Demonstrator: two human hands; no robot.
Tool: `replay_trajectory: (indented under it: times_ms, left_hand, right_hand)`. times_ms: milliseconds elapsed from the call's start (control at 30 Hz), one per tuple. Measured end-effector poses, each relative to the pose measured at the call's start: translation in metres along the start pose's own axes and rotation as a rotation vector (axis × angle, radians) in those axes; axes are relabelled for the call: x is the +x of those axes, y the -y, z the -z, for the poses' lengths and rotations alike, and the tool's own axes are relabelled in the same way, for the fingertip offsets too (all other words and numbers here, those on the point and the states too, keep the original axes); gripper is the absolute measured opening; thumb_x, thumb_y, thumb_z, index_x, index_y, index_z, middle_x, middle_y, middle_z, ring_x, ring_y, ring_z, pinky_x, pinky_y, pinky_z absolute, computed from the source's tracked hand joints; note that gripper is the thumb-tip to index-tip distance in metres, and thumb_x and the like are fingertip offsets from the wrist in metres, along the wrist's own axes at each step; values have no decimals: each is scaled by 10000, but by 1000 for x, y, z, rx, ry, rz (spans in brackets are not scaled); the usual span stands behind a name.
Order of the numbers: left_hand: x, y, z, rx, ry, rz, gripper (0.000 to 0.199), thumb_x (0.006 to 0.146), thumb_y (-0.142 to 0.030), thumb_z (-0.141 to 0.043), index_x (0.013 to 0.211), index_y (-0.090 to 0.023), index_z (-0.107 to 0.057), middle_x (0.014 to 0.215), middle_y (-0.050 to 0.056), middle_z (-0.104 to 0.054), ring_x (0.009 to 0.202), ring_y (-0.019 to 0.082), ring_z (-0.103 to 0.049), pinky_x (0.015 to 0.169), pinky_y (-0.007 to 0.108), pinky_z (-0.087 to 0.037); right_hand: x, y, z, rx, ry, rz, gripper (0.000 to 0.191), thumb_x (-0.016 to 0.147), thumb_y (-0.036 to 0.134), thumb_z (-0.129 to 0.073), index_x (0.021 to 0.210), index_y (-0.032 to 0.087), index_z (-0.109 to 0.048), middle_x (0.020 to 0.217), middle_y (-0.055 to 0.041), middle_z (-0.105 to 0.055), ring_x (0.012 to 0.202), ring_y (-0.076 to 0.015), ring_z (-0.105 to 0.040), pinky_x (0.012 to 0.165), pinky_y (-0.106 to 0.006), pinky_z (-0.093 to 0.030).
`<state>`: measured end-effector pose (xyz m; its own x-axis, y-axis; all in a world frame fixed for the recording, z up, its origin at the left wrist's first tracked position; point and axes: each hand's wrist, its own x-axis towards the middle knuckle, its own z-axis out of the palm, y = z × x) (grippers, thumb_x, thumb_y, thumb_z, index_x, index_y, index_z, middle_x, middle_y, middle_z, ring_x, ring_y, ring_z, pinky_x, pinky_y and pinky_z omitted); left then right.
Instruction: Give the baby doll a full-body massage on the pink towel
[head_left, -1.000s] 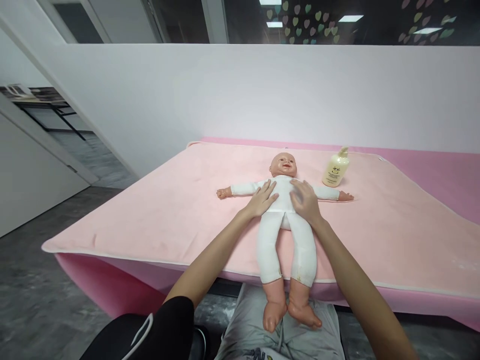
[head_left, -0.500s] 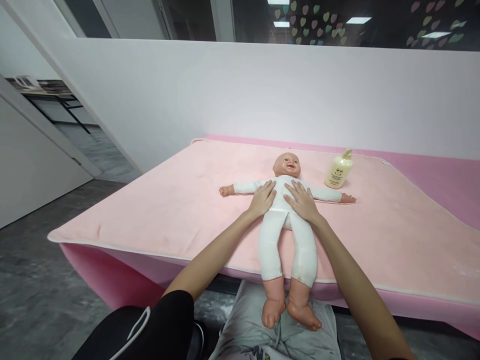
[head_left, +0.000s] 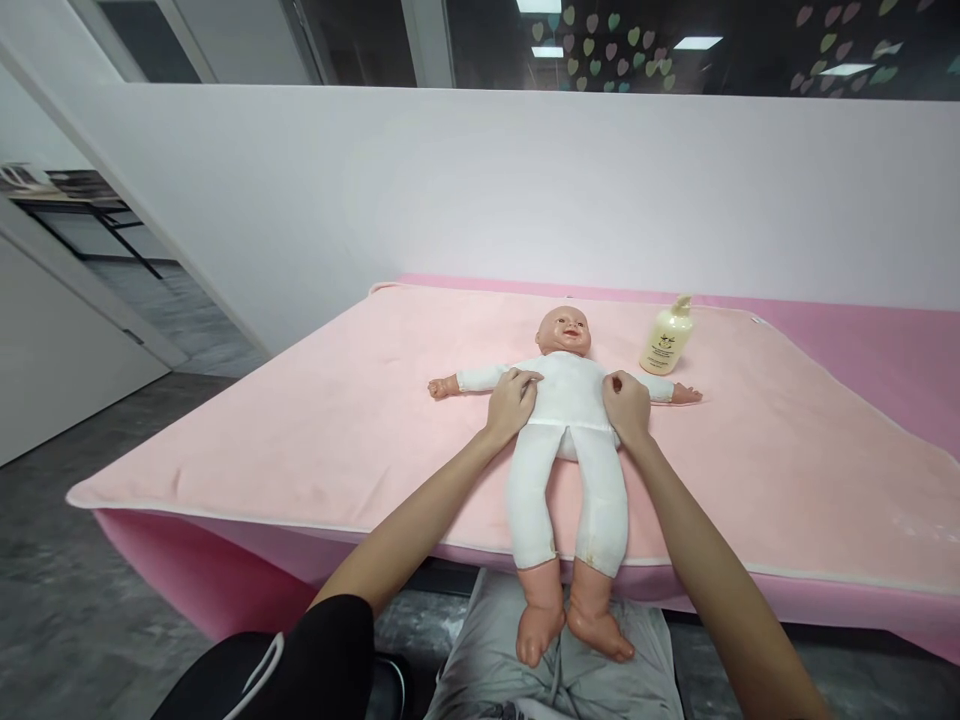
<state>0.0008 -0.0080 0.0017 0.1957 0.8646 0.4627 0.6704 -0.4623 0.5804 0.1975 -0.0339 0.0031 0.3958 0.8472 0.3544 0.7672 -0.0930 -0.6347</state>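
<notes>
A baby doll [head_left: 568, 392] with a white cloth body lies face up, its arms spread and its feet hanging past the table edge over my lap. At the doll's side, on the left of the view, my left hand [head_left: 513, 402] is closed, its bent fingers touching the torso just below the arm. My right hand [head_left: 627, 405] rests against the opposite side in a loose fist, a small dark gap showing between thumb and forefinger. Neither hand shows anything held. Beyond the doll's other arm stands a pale yellow pump bottle [head_left: 667, 338].
A light pink blanket [head_left: 315, 430] covers the table, over a darker pink surface [head_left: 847, 350]. Behind it rises a white wall [head_left: 480, 190] with a window above. A door [head_left: 67, 350] is at the left, with grey floor below.
Both hands were lying flat with fingers stretched on the doll's chest. They have drawn apart to its sides, and their fingers have curled in. The view has shifted slightly; the bottle has not moved.
</notes>
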Motion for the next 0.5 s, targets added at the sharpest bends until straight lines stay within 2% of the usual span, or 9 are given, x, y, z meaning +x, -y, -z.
replay_trajectory:
  times_ms: [100,200,367,433,500]
  left_hand:
    - [3,-1,6,119,77,158,242,880,-283,-385,909,-193,-608,804,55,-641,795,211,-607,714,320,-458]
    - [6,1,12,260,149,264,311,889,-385,-366,859,-186,-603,787,77,-666,764,241,-624,667,331,-439]
    - [6,4,16,441,132,194,468,903,-437,-298,742,-168,-646,823,131,-686,886,281,-619,785,389,-431]
    - [6,8,16,437,147,177,494,909,-442,-274,746,-169,-652,879,137,-691,958,281,-604,834,401,-420]
    - [6,12,14,397,174,184,507,913,-443,-248,751,-165,-640,939,142,-689,1010,287,-588,877,425,-402]
  right_hand:
    - [2,-3,3,-48,-6,-62,292,820,305,-378,739,175,-627,793,-114,-663,761,-229,-585,713,-326,-425]
    - [5,-9,4,-34,-2,-133,231,792,295,-405,747,184,-602,775,-114,-654,765,-241,-587,714,-333,-424]
    - [9,-18,4,24,-33,-206,236,736,291,-456,897,159,-566,846,-146,-639,845,-277,-592,768,-387,-445]
    - [11,-19,4,173,-60,-283,331,712,287,-483,1013,157,-524,861,-125,-633,829,-258,-604,762,-390,-470]
    - [14,-19,4,411,-13,-413,453,707,284,-485,1142,168,-439,839,-81,-621,759,-217,-622,697,-365,-509]
